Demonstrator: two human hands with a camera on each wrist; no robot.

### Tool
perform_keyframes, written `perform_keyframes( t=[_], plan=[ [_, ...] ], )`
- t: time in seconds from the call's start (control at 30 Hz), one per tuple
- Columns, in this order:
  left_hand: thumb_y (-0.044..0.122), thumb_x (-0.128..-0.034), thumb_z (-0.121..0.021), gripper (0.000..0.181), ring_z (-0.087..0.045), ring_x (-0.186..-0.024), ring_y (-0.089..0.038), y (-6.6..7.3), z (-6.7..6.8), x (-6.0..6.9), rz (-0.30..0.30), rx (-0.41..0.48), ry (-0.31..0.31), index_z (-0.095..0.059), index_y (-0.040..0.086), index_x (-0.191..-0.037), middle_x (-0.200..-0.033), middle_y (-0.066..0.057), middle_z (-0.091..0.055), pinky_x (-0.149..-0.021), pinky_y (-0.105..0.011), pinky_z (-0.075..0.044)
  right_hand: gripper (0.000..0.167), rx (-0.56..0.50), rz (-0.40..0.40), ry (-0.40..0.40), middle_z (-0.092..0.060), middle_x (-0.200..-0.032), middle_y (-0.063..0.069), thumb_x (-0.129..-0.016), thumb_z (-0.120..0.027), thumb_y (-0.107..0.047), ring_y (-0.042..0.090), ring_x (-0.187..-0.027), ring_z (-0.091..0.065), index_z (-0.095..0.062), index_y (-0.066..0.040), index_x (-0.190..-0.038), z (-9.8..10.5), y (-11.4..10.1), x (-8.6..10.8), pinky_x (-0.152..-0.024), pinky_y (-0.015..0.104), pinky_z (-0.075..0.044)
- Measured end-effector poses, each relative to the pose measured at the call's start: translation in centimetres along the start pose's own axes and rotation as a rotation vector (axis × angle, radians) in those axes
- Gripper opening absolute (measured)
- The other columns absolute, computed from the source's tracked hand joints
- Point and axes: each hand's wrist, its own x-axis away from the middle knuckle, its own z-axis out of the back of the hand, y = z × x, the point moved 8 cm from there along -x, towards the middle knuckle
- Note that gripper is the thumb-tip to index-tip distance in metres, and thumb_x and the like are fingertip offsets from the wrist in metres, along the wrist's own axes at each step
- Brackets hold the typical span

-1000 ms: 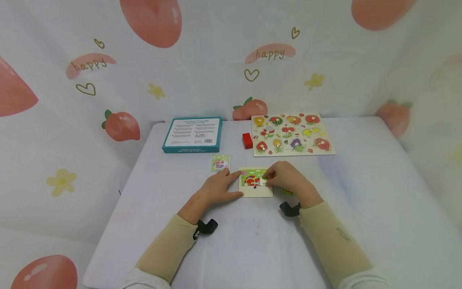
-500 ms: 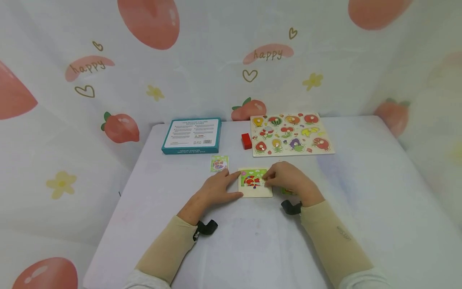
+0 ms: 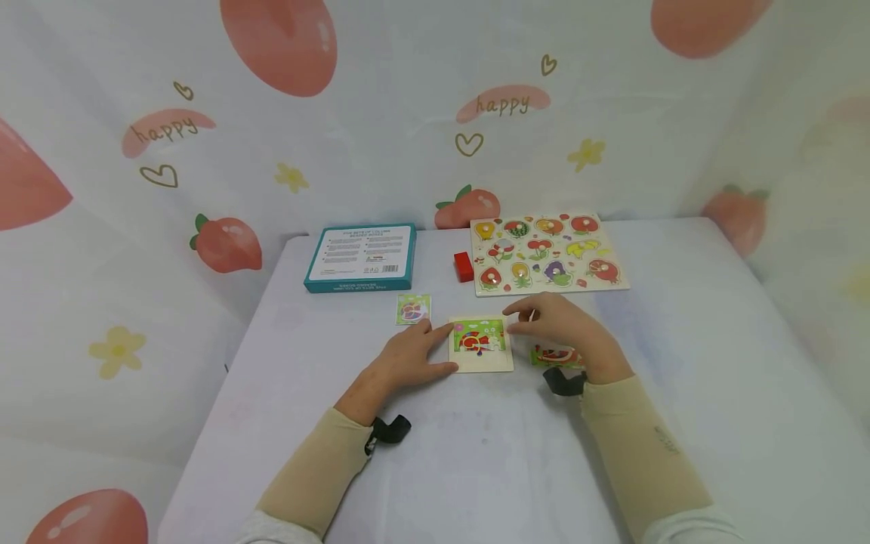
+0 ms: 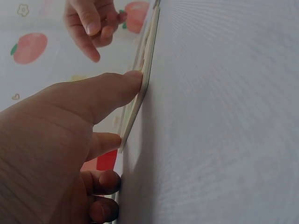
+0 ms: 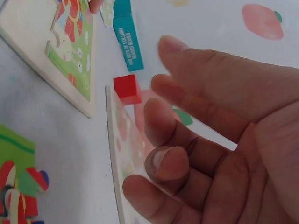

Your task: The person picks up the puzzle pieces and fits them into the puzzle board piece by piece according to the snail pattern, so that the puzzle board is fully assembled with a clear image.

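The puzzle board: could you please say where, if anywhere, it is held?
Nothing is gripped: the left hand touches the left edge of the puzzle board; the right hand is empty.

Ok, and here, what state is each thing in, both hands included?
Puzzle board: partly filled, nearer part bare.
Loose puzzle pieces: outside the board, beside it.
Small picture tile: lying flat.
Left hand: touching the puzzle board.
Right hand: holding nothing, beside the puzzle board.
Blue box: closed, lying flat.
Red block: lying down.
Fruit board: lying flat, filled.
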Motion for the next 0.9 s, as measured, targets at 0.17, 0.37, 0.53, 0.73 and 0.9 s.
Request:
perform_keyframes(
  t=[0.17,0.37,0.53,0.73,0.9],
  plan=[
    [0.061,-0.0915,-0.067,0.08,-0.046,-0.085,-0.016,0.0,0.0,0.0,0.005,-0.007,-0.002,-0.04,0.028,-0.16,-0.101,-0.003,-0.044,-0.066,-0.03,-0.038,0.039,-0.022,0.01,-0.006,-0.065,-0.098,0.001,-0.094,-0.076,-0.036,0.023,-0.09,-0.056,-0.074,-0.02,-0.129,0.1,0.3,0.3,-0.076,0.037,-0.049],
    [0.06,-0.0917,-0.066,0.08,-0.046,-0.085,-0.016,-0.2,0.0,0.1,-0.002,-0.007,0.005,-0.04,0.028,-0.16,-0.101,-0.003,-0.044,-0.065,-0.03,-0.037,0.041,-0.041,-0.021,-0.034,-0.064,-0.098,0.002,-0.094,-0.076,-0.034,0.022,-0.09,-0.057,-0.072,-0.016,-0.13,-0.4,1.4,1.0,-0.077,0.036,-0.049],
    [0.061,-0.0917,-0.066,0.079,-0.046,-0.085,-0.016,-0.4,-0.2,0.1,-0.002,-0.014,0.014,-0.04,0.028,-0.16,-0.1,-0.003,-0.043,-0.065,-0.03,-0.037,0.038,-0.065,-0.049,-0.046,-0.063,-0.098,0.003,-0.094,-0.077,-0.03,0.022,-0.086,-0.056,-0.072,-0.013,-0.127,-0.7,2.2,1.9,-0.071,0.035,-0.049],
    [0.061,-0.0916,-0.065,0.08,-0.046,-0.085,-0.016,-0.3,-0.1,0.2,-0.007,-0.007,0.019,-0.04,0.027,-0.16,-0.101,-0.003,-0.043,-0.065,-0.03,-0.037,0.035,-0.089,-0.084,-0.046,-0.059,-0.086,0.005,-0.089,-0.081,-0.022,0.021,-0.078,-0.055,-0.07,-0.007,-0.119,-1.3,3.6,3.0,-0.069,0.035,-0.045],
    [0.061,-0.0914,-0.066,0.08,-0.046,-0.084,-0.016,-0.1,0.0,0.1,-0.007,0.008,0.017,-0.041,0.026,-0.159,-0.101,-0.003,-0.043,-0.065,-0.03,-0.037,0.039,-0.078,-0.108,-0.039,-0.056,-0.083,0.005,-0.086,-0.084,-0.02,0.021,-0.081,-0.053,-0.068,-0.007,-0.119,-1.8,4.7,3.8,-0.073,0.036,-0.042]
  ],
)
